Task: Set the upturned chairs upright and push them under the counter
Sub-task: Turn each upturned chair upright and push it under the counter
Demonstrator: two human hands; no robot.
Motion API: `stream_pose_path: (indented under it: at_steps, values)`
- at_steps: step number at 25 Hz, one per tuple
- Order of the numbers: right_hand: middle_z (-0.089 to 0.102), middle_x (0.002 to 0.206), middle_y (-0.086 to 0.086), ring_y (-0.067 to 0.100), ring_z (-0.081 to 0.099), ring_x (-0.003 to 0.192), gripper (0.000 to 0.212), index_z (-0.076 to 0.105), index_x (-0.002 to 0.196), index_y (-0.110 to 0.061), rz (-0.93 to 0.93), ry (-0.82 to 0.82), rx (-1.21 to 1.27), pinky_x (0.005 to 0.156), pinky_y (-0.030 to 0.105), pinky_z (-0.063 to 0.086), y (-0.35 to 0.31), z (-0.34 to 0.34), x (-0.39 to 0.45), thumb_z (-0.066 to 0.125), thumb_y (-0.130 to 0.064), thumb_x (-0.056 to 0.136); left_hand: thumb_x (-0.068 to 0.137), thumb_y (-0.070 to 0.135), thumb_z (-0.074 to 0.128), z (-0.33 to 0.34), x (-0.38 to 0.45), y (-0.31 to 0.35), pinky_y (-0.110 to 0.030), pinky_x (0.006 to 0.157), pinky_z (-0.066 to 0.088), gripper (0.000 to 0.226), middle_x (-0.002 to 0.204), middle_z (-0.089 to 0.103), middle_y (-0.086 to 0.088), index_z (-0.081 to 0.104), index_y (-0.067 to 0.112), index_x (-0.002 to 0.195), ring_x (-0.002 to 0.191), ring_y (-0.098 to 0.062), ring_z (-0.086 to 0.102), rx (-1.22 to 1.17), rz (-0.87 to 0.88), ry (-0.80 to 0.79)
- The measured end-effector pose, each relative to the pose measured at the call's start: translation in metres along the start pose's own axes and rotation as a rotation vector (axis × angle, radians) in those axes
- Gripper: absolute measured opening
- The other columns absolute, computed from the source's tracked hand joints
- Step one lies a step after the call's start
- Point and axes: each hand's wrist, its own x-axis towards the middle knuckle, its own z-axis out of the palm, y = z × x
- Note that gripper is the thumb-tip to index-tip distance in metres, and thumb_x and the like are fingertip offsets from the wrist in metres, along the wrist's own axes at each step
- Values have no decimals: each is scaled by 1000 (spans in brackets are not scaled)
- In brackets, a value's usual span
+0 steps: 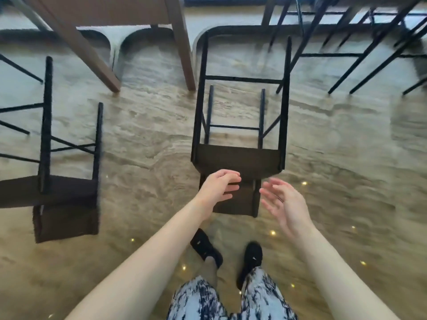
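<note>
**Two chairs lying on the marbled floor, both hands open above the middle one**

On the glossy beige floor (143,125), below the brown counter (115,10) that runs along the far edge of the view, lie two dark chairs. The middle chair (240,158) lies with its long axis running away from the person: its black legs point toward the counter and its seat and backrest toward the person's feet. The left chair (67,190) lies parallel to it near the floor's left edge, pointing the same way, and is partly cut off by the frame. More black chair frames (360,51) crowd the far right corner.

The left hand (219,188) hovers over the middle chair's backrest, fingers loosely curled and holding nothing. The right hand (286,204) is just beside the backrest's right rail, palm turned inward, fingers spread and relaxed, also empty. Whether either hand touches the chair cannot be told. Black shoes (253,255) stand near the backrest.
</note>
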Motion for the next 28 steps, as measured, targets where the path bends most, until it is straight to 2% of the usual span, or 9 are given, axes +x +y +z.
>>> stream_pose_path:
  at_steps: [3, 7, 11, 14, 20, 24, 28]
  values:
    - [71, 111, 10, 23, 69, 102, 21, 64, 111, -11, 52, 61, -32, 82, 36, 55, 32, -7, 29, 48, -8, 98, 92, 34, 59, -15, 27, -31, -30, 86, 54, 20, 108, 74, 11, 69, 28, 109, 100, -6, 70, -10, -29, -28]
    - [67, 117, 15, 29, 63, 110, 22, 61, 115, -10, 194, 55, 84, 91, 43, 50, 82, -29, 84, 47, -12, 98, 80, 37, 69, -32, 69, -84, -37, 94, 54, 24, 107, 75, 4, 72, 26, 101, 99, -11, 71, -85, -123, 98]
    - [63, 123, 17, 26, 61, 110, 31, 55, 128, -7, 353, 91, 58, 92, 41, 47, 140, -63, 153, 45, -16, 100, 91, 28, 67, -42, 130, -146, -22, 76, 53, 11, 107, 74, 2, 71, 25, 101, 94, -7, 71, -40, -197, 204]
    - [65, 119, 12, 23, 62, 108, 28, 58, 123, -11, 415, 119, -93, 85, 38, 50, 184, -89, 197, 52, -19, 97, 91, 23, 68, -50, 171, -193, -24, 76, 52, 12, 107, 73, -3, 71, 20, 102, 99, -14, 69, -21, -224, 256]
    - [67, 117, 6, 22, 63, 108, 34, 59, 122, -17, 428, 146, -303, 86, 39, 51, 268, -137, 293, 68, -20, 89, 90, 18, 69, -63, 277, -284, -31, 85, 52, 15, 109, 70, -4, 69, 13, 105, 104, -18, 66, -45, -291, 356]
    - [67, 113, 5, 21, 63, 105, 43, 58, 124, -17, 397, 136, -455, 86, 38, 53, 322, -145, 369, 75, -22, 85, 89, 27, 71, -73, 356, -343, -29, 85, 51, 30, 113, 66, -3, 65, 13, 115, 104, -17, 62, 7, -270, 409]
    - [65, 113, 8, 25, 63, 105, 45, 56, 124, -14, 305, 177, -618, 91, 43, 54, 370, -142, 446, 75, -24, 84, 89, 38, 69, -100, 432, -397, -32, 87, 51, 47, 113, 62, -5, 57, 12, 125, 105, -18, 59, 97, -283, 457]
